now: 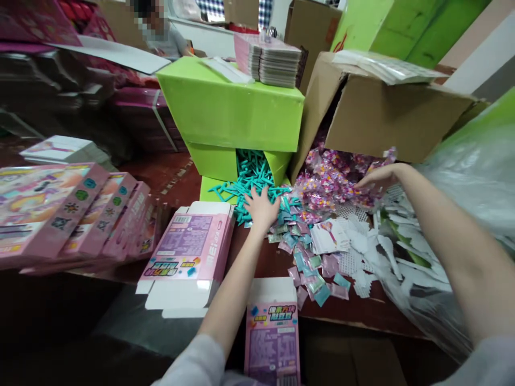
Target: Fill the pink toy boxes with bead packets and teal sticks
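Note:
My left hand (262, 208) lies with spread fingers over a heap of teal plastic sticks (251, 174) that spill from the opening of a bright green box (241, 115). My right hand (380, 177) reaches into a pile of clear bags of pink, purple and orange beads (328, 179) in front of a cardboard box (398, 118). Its fingers are stretched out and touch the bags. Below my forearms, a pink flat carton (273, 338) with its white flap open stands at the table's near edge. Another stack of pink cartons (189, 246) lies left of my left forearm.
Small pink and teal sachets (316, 273) lie scattered mid-table beside printed cards (330, 236) and white perforated sheets (358, 262). White plastic pieces (406, 257) fill a clear bag at right. Filled pink boxes (44, 209) lean at left. A person (164, 37) is in the background.

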A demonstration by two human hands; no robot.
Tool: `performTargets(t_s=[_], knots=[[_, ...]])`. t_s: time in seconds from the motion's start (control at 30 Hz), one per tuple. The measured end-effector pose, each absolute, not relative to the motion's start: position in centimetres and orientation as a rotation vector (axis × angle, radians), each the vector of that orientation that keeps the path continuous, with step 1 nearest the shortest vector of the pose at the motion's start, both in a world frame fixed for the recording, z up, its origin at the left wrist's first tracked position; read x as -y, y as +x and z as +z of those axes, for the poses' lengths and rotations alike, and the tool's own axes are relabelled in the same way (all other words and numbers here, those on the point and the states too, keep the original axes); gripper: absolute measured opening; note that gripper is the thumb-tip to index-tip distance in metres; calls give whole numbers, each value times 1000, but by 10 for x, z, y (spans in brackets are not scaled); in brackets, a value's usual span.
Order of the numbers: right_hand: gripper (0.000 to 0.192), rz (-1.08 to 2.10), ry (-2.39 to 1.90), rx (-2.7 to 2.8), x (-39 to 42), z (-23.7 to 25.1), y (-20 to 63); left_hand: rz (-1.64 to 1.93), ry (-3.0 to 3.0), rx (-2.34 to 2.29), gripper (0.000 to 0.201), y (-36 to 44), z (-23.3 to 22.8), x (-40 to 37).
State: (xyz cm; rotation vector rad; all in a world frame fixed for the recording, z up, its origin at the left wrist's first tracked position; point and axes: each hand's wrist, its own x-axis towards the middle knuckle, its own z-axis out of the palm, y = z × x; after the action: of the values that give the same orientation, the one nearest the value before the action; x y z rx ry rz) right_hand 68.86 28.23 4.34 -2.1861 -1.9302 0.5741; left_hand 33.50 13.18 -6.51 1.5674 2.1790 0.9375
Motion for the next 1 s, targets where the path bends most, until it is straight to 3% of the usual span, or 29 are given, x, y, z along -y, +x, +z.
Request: performTargets(t_s=[0.1,0.17,0.23,0.3,0.37,0.47,0.73,1.0], knots=[[25,1131,-2436,1947,-270,65,680,723,1618,-2263,70,334,-94,-182],[29,1312,-2308,2040,-252,72,674,658,1705,-2274,70,330,-113,-194],[31,1108,-1989,2107,-224,69,676,657,1768,-2302,66,327,-128,-193],[31,632,-1772,1961,-189,56,687,663,1816,-2320,63,326,-136,-187],[36,266,-1811,1687,-151,34,706,660,1862,-2317,60,325,-139,-179],[44,23,-2067,1351,-101,-14,741,647,1914,-2296,57,325,-140,-164],[40,155,-2531,1120,-55,-136,774,616,2105,-2183,53,318,-159,-109],[50,258,-2733,1029,-59,-147,786,693,1966,-2223,49,319,-170,-82]])
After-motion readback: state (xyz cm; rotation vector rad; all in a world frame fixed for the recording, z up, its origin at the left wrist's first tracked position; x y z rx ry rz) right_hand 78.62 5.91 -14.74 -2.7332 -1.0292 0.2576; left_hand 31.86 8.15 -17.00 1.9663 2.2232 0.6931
